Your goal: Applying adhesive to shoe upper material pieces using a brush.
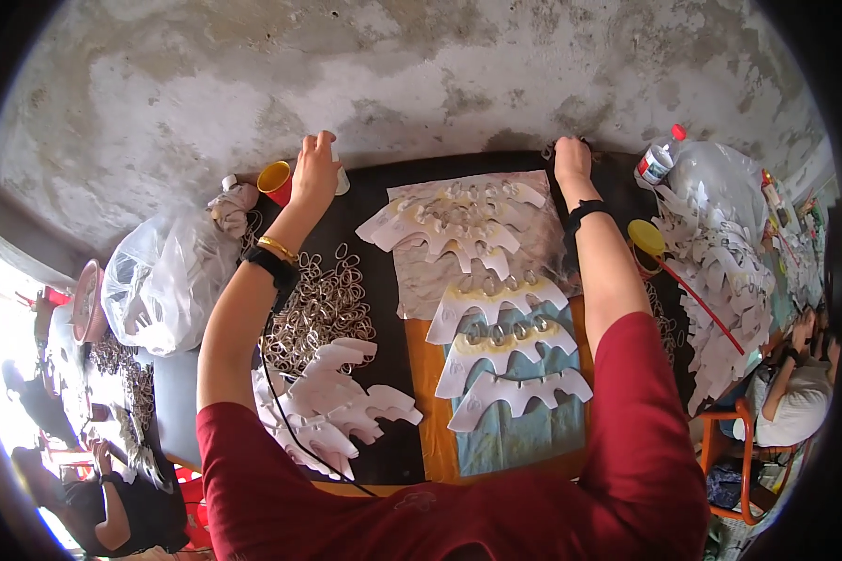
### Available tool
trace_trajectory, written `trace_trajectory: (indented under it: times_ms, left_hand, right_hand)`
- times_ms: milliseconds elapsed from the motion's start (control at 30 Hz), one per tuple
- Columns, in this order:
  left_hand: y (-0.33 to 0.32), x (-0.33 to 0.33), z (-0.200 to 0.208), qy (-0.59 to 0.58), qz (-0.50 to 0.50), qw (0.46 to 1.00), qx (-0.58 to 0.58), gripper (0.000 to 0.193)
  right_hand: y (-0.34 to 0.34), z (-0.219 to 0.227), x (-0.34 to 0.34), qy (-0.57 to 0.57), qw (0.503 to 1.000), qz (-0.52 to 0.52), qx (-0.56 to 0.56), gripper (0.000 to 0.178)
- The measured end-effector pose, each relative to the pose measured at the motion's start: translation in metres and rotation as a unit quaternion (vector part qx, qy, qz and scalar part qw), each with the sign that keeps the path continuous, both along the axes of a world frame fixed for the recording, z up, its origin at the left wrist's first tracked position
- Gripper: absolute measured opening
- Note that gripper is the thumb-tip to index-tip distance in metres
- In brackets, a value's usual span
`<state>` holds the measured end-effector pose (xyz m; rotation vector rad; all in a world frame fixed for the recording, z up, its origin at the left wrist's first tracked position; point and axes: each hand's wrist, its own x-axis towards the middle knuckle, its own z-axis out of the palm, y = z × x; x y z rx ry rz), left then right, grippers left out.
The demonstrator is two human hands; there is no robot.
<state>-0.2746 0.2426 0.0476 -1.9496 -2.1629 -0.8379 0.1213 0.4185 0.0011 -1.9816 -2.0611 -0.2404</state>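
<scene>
My left hand (315, 174) reaches to the far edge of the table, its fingers curled round a white bottle (341, 179) that it partly hides. At the far right, near the wall, my right hand (573, 161) is closed; small dark bits show beside its fingers, too blurred to name. Between my arms lie white scalloped cards. A far group of cards (421, 224) overlaps on a stained sheet (412, 290), with metal rings and yellowish smears on it. Nearer are a ringed card (477, 313), another ringed card (468, 360) and a card without upright rings (496, 393).
Metal rings (318, 304) and loose white cards (318, 402) are heaped at left, by a plastic bag (164, 280) and red-yellow cup (274, 180). At right are a bottle (657, 161), a yellow cup (646, 237) and piled cards (720, 299). People sit on both sides.
</scene>
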Motion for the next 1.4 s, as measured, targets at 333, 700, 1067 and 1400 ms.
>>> trace_trajectory:
  times_ms: [333,700,1067,1400]
  left_hand:
    - [-0.023,0.040,0.009,0.010,-0.076,0.997,-0.015,0.037]
    - [-0.045,0.065,-0.048,0.035,-0.061,0.986,-0.154,0.053]
    - [-0.029,0.071,0.005,-0.195,-0.096,0.950,-0.223,0.050]
    - [0.003,0.085,-0.035,-0.148,-0.015,0.960,-0.236,0.054]
  right_hand:
    - [-0.059,0.017,-0.035,0.253,0.946,0.157,0.125,0.023]
    - [-0.170,0.002,-0.052,0.264,0.891,0.284,-0.237,0.065]
    - [-0.139,0.038,-0.034,0.433,0.828,0.300,-0.191,0.048]
    - [-0.105,-0.014,-0.018,0.355,0.874,0.331,-0.015,0.076]
